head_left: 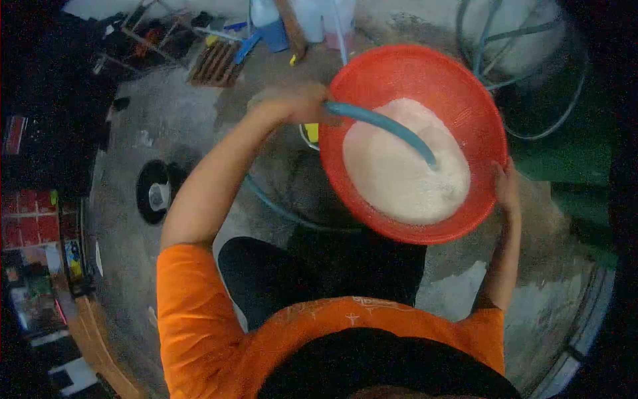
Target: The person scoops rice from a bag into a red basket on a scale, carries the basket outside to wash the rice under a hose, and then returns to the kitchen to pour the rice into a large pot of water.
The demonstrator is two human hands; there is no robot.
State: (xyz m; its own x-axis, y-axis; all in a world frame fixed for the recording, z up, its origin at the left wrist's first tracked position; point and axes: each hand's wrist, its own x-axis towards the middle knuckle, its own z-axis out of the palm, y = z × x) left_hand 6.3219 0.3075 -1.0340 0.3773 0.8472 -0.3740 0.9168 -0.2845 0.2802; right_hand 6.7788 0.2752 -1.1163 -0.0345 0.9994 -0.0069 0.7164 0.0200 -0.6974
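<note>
A large red basket-like bowl (399, 73) sits in front of me, holding a pale mass of what looks like rice in water (399, 166). My left hand (302, 103) grips a blue hose (389, 126) whose end dips into the pale mass. The hose runs back under my left arm across the floor. My right hand (506, 187) holds the bowl's right rim. I wear an orange shirt and dark trousers.
The floor (173, 120) is wet concrete. A floor drain grate (214, 63) and plastic bottles (269, 20) lie at the back. More hoses coil at the upper right (531, 80). A black round object (154, 193) sits to the left. Red tiles border the far left.
</note>
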